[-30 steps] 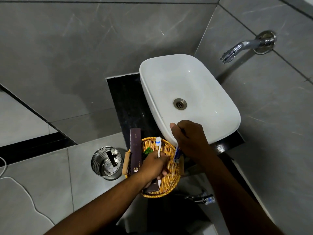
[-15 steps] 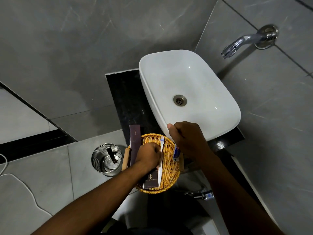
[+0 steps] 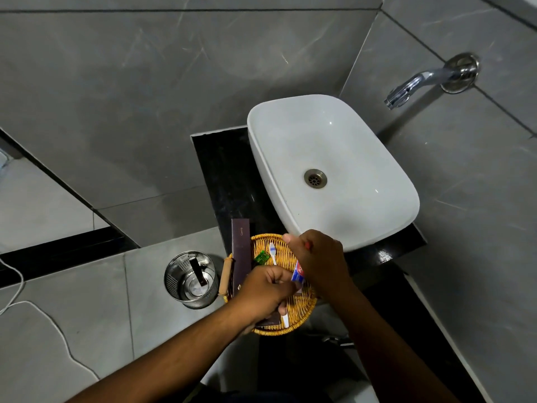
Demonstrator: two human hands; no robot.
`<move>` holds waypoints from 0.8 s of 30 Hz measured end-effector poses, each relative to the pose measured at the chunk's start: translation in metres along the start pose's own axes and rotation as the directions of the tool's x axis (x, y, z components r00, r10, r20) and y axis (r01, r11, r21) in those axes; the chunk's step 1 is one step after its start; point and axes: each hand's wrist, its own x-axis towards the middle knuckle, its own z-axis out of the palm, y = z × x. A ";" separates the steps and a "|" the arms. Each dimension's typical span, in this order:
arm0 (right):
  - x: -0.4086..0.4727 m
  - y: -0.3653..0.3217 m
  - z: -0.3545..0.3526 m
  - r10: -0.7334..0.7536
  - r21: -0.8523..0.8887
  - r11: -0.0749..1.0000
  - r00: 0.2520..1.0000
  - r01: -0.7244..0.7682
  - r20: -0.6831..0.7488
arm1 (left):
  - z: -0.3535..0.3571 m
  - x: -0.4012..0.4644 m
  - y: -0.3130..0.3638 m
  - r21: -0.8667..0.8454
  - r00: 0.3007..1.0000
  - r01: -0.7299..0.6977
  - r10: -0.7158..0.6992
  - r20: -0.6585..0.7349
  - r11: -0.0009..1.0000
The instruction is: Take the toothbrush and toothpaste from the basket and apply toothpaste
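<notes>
Over the wicker basket (image 3: 302, 321), left hand (image 3: 263, 292) grips the toothbrush (image 3: 273, 253), long axis upright, bristles toward the basket's far rim. Right hand (image 3: 321, 260) clasps the toothpaste tube (image 3: 297, 273) just beside it, w/ its nozzle hidden.

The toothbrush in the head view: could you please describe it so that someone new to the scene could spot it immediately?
Find the white sink on the dark counter; just in front of it sits a round wicker basket. Over the basket, the left hand grips the toothbrush, its head pointing toward the sink. It is the only slim white stick with a blue-marked head, unlike the dark boxes beside it.
</notes>
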 end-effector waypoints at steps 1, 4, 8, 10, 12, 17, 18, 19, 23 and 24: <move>-0.002 0.001 0.000 0.065 0.057 0.996 0.997 -0.068 0.042 | 0.001 0.000 -0.003 -0.026 1.000 0.018 -0.019 -0.023 0.999; -0.015 0.007 -0.004 0.198 0.234 0.937 0.947 -0.258 0.252 | -0.002 0.002 -0.010 -0.065 0.996 0.080 -0.082 -0.025 0.995; -0.027 0.022 0.000 0.335 0.205 0.886 0.881 -0.415 0.334 | -0.008 0.007 -0.020 0.044 0.987 0.159 -0.158 -0.023 0.986; -0.023 0.029 0.008 0.410 0.096 0.884 0.859 -0.457 0.305 | -0.014 0.011 -0.022 0.105 0.984 0.149 -0.137 -0.112 0.983; -0.017 0.034 0.020 0.411 -0.031 0.906 0.862 -0.421 0.296 | -0.023 0.015 -0.020 0.130 0.978 0.120 -0.094 -0.188 0.984; -0.010 0.037 0.053 0.356 -0.373 0.889 0.914 -0.266 0.197 | -0.043 0.022 -0.008 0.241 0.957 0.092 -0.019 -0.288 0.966; -0.010 0.035 0.058 0.357 -0.422 0.871 0.913 -0.251 0.195 | -0.044 0.022 -0.006 0.252 0.956 0.091 -0.013 -0.294 0.963; -0.010 0.035 0.061 0.362 -0.480 0.847 0.910 -0.230 0.202 | -0.046 0.023 -0.004 0.255 0.954 0.085 -0.004 -0.301 0.963; -0.007 0.036 0.067 0.411 -0.633 0.757 0.871 -0.162 0.269 | -0.050 0.025 0.003 0.314 0.952 0.038 0.062 -0.301 0.948; -0.006 0.033 0.065 0.409 -0.622 0.765 0.871 -0.164 0.273 | -0.050 0.024 0.005 0.349 0.951 0.030 0.081 -0.300 0.937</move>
